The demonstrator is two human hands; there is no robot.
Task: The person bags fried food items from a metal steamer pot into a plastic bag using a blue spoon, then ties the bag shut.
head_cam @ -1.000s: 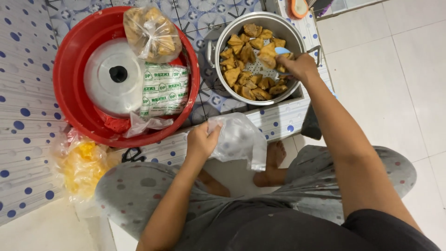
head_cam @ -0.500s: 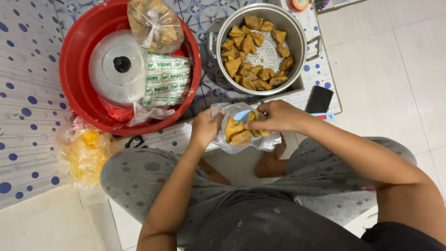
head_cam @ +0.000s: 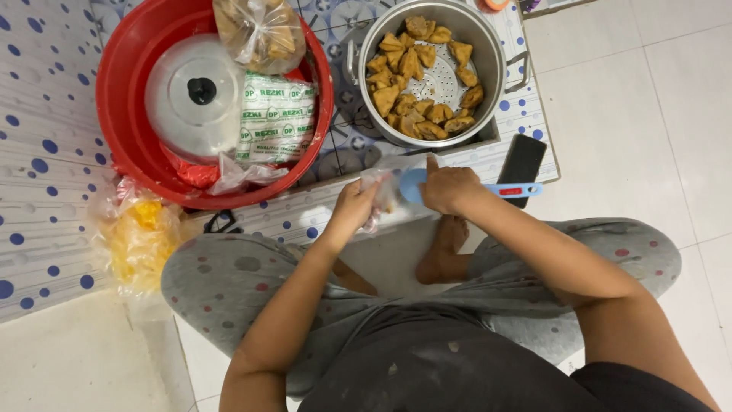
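I sit cross-legged on the floor. My left hand grips a small clear plastic bag with fried pieces in it, just above my knees. My right hand holds a blue plastic scoop by its long handle, its head pressed against the bag. Ahead stands a metal strainer pot with several golden fried triangles on its perforated bottom.
A red basin at the left holds a metal lid, a printed pack of bags and a bag of fried food. A yellow bag bundle lies on the dotted mat. A black phone lies to the right.
My right hand went from the pot down to the bag a second ago. The bag has since been gathered up in my left hand, with the scoop now against it.
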